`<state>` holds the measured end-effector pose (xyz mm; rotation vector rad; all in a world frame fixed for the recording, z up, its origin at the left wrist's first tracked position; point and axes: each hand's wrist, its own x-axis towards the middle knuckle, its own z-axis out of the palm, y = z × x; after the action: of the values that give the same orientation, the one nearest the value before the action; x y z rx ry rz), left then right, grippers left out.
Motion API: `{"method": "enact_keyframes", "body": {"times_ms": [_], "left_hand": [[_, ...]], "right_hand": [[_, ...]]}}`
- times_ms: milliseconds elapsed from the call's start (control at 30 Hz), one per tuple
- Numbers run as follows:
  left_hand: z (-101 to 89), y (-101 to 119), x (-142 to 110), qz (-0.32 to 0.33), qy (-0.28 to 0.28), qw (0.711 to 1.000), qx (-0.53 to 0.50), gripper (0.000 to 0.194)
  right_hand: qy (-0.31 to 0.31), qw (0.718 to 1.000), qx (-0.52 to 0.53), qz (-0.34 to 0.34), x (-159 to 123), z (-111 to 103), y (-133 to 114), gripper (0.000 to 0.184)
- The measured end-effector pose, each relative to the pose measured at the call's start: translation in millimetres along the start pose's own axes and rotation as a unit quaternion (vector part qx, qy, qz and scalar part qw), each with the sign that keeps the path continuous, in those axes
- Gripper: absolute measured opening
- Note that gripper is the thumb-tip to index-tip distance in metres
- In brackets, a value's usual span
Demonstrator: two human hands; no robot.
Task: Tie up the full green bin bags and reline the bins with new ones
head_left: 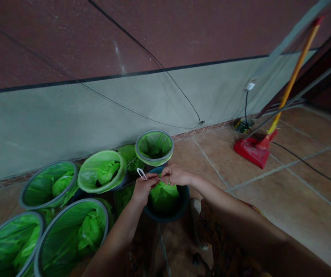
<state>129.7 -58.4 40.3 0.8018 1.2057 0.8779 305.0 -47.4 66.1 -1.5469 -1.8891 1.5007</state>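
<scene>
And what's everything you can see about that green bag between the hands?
The green bag is bright and looks like thin plastic. Its top is pinched by the left hand and right hand; the rest hangs inside a dark bucket. A white loop sticks up beside the left hand. The bag's bottom is lost in shadow.

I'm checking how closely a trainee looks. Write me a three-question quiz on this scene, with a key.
1. True or false: the left hand and right hand are close together above the blue bin, with a green bag in it.
2. What colour is most of the handle of the long-handled dustpan? a) white b) yellow c) black
3. Fill in: a white loop sticks up by the ____ hand.

Key: 1. True; 2. b; 3. left.
</scene>
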Motion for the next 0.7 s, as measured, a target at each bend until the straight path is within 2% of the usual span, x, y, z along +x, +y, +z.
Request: {"method": "enact_keyframes", "body": {"times_ms": [167,333,400,567,700], "left_hand": [[-0.7,-3,5,0.091,-0.001,0.993,0.072,0.015],[-0.8,-5,8,0.157,0.0,0.975,0.157,0.007],[-0.8,-6,8,0.178,-0.002,0.965,0.193,0.011],[2.5,-10,6,0.192,0.023,0.954,0.231,0.021],[6.0,-14,3,0.2,0.042,0.955,0.214,0.025]], "right_hand": [[-0.036,0.999,-0.021,0.034,-6,-3,-7,0.013],[-0.014,0.997,-0.068,0.043,-6,-4,-8,0.018],[0.001,0.995,-0.09,0.038,-4,-4,-7,0.02],[0.033,0.992,-0.125,-0.003,0,-2,-6,0.023],[0.0,0.995,-0.095,-0.002,0,-1,-5,0.024]]}}
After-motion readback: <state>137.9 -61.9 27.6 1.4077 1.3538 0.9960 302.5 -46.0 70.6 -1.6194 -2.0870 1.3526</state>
